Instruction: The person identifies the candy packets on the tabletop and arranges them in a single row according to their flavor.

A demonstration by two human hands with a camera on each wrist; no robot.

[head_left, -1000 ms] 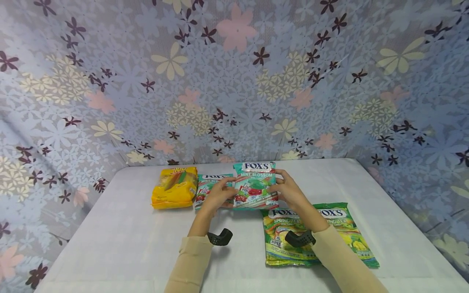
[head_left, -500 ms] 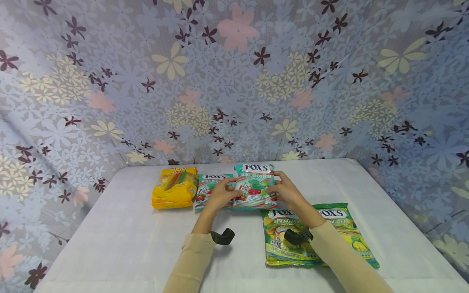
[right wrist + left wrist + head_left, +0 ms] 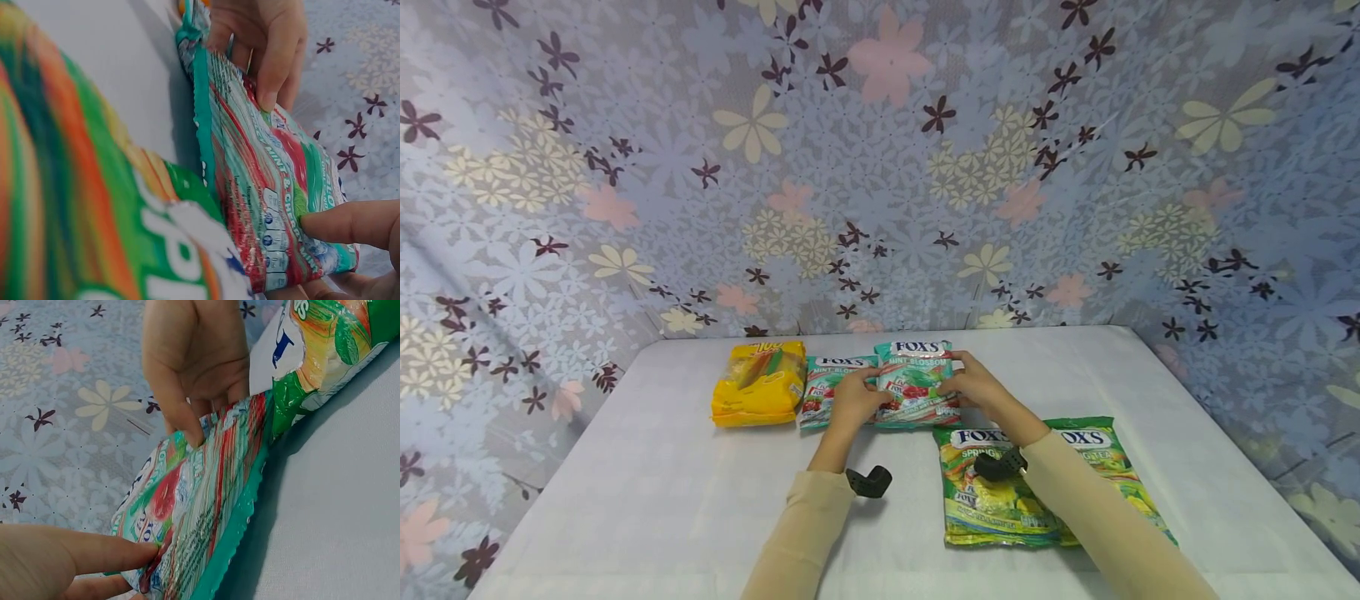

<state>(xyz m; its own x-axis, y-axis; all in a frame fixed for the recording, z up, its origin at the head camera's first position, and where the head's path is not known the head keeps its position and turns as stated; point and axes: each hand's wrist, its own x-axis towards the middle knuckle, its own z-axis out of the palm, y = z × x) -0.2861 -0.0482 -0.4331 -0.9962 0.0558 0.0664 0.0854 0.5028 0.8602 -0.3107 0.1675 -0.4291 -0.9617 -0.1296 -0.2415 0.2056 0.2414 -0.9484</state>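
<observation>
Between my two hands is a teal Fox's Mint Blossom candy bag [image 3: 916, 379], its printed front toward the head camera. My left hand [image 3: 856, 400] pinches its left side, thumb on the front and other fingers behind. On the right side my right hand [image 3: 973, 385] grips the edge the same way, as the right wrist view shows with the thumb [image 3: 350, 224] pressed into the front. A second Mint Blossom bag [image 3: 820, 392] lies just left of it, partly hidden by my left hand. Both held sides bulge a little under the thumbs.
A yellow snack bag [image 3: 758, 387] lies at the far left of the row. Two green Fox's Spring Tea bags [image 3: 992, 508] overlap near the front right, partly under my right forearm. A floral cloth [image 3: 880, 167] hangs behind the white table [image 3: 647, 500].
The held Mint Blossom bag has shifted slightly left and down, closer against the second teal bag. Both hands moved along with it; the other bags stayed in place.
</observation>
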